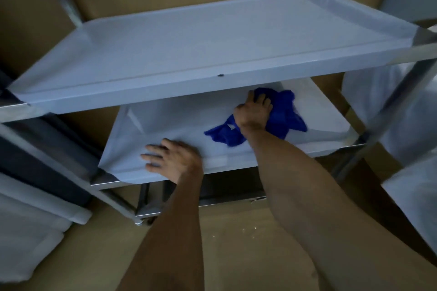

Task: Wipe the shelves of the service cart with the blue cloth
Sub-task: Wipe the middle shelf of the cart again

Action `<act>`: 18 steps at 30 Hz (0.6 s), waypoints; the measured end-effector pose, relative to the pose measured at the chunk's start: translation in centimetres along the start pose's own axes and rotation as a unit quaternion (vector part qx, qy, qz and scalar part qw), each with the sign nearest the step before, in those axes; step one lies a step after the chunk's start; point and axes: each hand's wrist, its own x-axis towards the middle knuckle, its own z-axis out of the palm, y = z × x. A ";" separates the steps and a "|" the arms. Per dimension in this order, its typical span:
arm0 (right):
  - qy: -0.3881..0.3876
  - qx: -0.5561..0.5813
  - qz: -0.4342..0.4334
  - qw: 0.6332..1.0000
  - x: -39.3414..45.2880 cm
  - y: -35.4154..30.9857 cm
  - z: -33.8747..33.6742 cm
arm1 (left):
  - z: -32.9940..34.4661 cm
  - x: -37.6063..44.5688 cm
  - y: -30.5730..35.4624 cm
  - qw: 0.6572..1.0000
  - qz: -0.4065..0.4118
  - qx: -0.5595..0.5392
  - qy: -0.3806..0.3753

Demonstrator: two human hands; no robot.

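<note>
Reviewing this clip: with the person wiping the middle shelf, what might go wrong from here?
The right hand grips the blue cloth under the top shelf, so knuckles may knock its underside. The left hand presses on the middle shelf front edge; the cart might roll or tip.

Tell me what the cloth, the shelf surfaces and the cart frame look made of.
Cloth: soft fabric, bunched in crumpled folds, deep blue, matte.
Shelves: apparently metal under a pale protective film; bare shiny corners show.
Frame: likely stainless steel; grey, reflective square tubing.
</note>
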 end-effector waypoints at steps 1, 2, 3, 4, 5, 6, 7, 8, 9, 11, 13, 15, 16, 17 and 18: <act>-0.021 0.008 -0.044 0.999 -1.2 -3.5 1.2 | 0.0 0.0 -0.1 1.000 0.005 0.004 0.000; -0.040 0.022 -0.099 0.994 -2.5 -6.7 2.3 | 0.0 0.0 -0.1 1.000 0.008 0.005 0.000; -0.064 0.039 -0.161 0.984 -4.0 -9.9 3.2 | -0.2 0.2 -0.4 1.000 0.005 -0.002 0.001; -0.084 0.054 -0.216 0.971 -5.2 -12.1 3.8 | -0.4 0.2 -0.4 1.000 0.003 -0.015 0.000; -0.101 0.068 -0.256 0.959 -6.0 -13.5 4.1 | -0.7 0.1 -0.4 1.000 0.001 -0.026 -0.003; -0.116 0.076 -0.279 0.950 -6.3 -14.1 4.1 | -1.0 0.1 -0.6 1.000 0.001 -0.029 -0.008; -0.112 0.074 -0.284 0.949 -6.1 -13.9 4.1 | -1.1 0.1 -0.6 0.999 0.004 -0.028 -0.015; -0.095 0.064 -0.273 0.955 -5.7 -13.0 4.1 | -1.2 0.0 -0.6 1.000 0.006 -0.022 -0.020; -0.076 0.050 -0.248 0.964 -5.4 -11.9 4.1 | -1.1 0.1 -0.7 1.000 0.005 -0.012 -0.023; -0.054 0.035 -0.190 0.980 -4.7 -9.8 3.9 | -1.0 0.3 -0.9 1.000 -0.001 0.007 -0.021; -0.054 0.032 -0.127 0.990 -4.2 -7.6 3.1 | -0.9 0.3 -0.9 1.000 0.002 0.014 -0.015; -0.040 0.030 -0.074 0.996 -3.6 -4.5 1.9 | -1.0 0.1 -0.7 1.000 -0.004 0.019 -0.008; -0.031 0.031 -0.052 0.998 -3.2 -2.7 1.1 | -1.1 0.0 -0.6 1.000 -0.009 0.022 -0.010; -0.021 0.032 -0.031 0.999 -3.0 -0.7 0.4 | -1.2 -0.1 -0.3 1.000 -0.013 0.024 -0.014; -0.013 0.033 -0.011 0.999 -2.7 1.4 -0.4 | -1.3 -0.4 -0.1 0.999 -0.015 0.024 -0.019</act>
